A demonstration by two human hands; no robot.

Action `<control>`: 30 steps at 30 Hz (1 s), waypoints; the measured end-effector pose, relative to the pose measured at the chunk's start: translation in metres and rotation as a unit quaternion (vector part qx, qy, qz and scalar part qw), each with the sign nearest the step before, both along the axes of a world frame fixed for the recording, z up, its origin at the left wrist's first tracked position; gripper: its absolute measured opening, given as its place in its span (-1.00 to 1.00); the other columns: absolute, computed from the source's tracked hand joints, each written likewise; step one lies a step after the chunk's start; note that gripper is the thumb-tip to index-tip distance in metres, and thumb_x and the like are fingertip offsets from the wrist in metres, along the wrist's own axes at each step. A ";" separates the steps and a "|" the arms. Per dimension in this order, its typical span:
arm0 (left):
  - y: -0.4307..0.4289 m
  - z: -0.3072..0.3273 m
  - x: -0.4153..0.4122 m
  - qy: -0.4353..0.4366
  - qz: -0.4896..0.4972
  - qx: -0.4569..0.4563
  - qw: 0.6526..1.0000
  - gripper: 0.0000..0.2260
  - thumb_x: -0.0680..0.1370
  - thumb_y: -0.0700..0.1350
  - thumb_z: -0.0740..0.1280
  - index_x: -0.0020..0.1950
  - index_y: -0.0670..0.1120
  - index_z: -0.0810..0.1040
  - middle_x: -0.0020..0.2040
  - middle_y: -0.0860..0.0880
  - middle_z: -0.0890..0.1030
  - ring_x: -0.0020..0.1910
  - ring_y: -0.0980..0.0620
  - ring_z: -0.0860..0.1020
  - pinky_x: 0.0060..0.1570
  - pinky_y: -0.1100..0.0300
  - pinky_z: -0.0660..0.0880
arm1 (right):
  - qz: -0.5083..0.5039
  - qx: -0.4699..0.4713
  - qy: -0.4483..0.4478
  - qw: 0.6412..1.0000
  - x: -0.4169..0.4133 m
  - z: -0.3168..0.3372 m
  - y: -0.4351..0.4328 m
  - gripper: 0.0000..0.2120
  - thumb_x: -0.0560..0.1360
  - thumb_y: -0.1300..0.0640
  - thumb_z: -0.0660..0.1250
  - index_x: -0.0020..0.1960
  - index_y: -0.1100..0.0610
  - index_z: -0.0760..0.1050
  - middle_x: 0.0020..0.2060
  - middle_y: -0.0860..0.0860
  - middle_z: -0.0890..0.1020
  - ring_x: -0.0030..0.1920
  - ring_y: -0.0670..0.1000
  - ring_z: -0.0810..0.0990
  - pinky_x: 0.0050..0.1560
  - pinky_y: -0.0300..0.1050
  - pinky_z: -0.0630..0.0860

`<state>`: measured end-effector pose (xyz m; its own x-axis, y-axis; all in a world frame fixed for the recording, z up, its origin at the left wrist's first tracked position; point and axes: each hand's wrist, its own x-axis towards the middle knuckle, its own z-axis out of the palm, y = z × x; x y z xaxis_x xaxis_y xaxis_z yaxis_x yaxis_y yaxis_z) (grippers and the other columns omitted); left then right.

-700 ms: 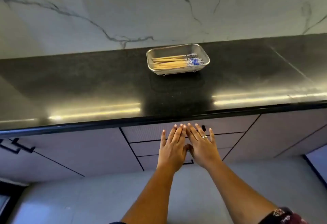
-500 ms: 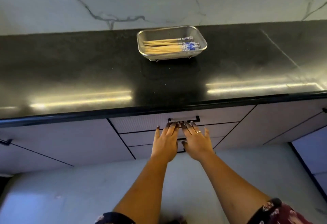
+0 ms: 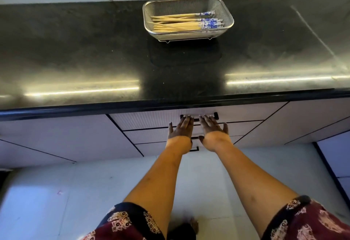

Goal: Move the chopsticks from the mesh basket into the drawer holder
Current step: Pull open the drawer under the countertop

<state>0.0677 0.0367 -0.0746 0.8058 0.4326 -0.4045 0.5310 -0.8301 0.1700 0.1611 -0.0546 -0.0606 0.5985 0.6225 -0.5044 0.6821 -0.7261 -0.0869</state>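
A steel mesh basket [image 3: 189, 36] stands at the back of the black countertop [image 3: 85, 55]. In it lie several wooden chopsticks [image 3: 178, 25] with blue-and-white ends pointing right. Below the counter edge the top drawer [image 3: 144, 122] is closed, so the holder inside is hidden. My left hand [image 3: 180, 129] and my right hand [image 3: 212, 128] reach side by side to its black handle [image 3: 216, 115]. The fingers are stretched out, with their tips on the bar.
Two more drawers sit under the top one, with a second black handle [image 3: 195, 148] between my wrists. Closed cabinet doors flank the drawers. A marble wall rises behind the counter. The pale floor lies below.
Both hands have moved forward and up from in front of the drawers until the fingertips reached the top drawer's handle. The view has tilted down. The basket has not moved.
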 end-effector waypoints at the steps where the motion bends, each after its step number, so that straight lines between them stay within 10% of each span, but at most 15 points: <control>1: 0.002 0.000 0.003 0.004 0.002 -0.004 1.000 -0.25 0.54 -0.19 0.23 0.51 -0.01 -0.26 0.54 0.03 -0.27 0.52 0.03 -0.23 0.43 -0.16 -0.21 | -0.003 0.000 0.002 1.000 0.001 -0.001 0.002 -0.23 0.57 0.04 0.20 0.54 -0.08 -0.28 0.55 -0.13 -0.22 0.55 -0.05 -0.22 0.48 0.22 -0.20; 30: -0.015 0.006 -0.007 0.009 0.005 -0.073 0.997 -0.19 0.48 -0.30 0.22 0.51 -0.01 -0.27 0.54 0.01 -0.28 0.51 0.01 -0.25 0.47 -0.04 -0.21 | 0.007 -0.037 0.015 0.999 -0.021 0.010 -0.014 -0.11 0.50 0.08 0.31 0.55 0.00 -0.27 0.55 -0.01 -0.23 0.56 0.06 -0.20 0.47 0.20 0.11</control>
<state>0.0607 0.0215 -0.0691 0.7938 0.3758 -0.4782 0.5427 -0.7926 0.2781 0.1398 -0.0682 -0.0509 0.5735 0.5917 -0.5665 0.6907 -0.7211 -0.0540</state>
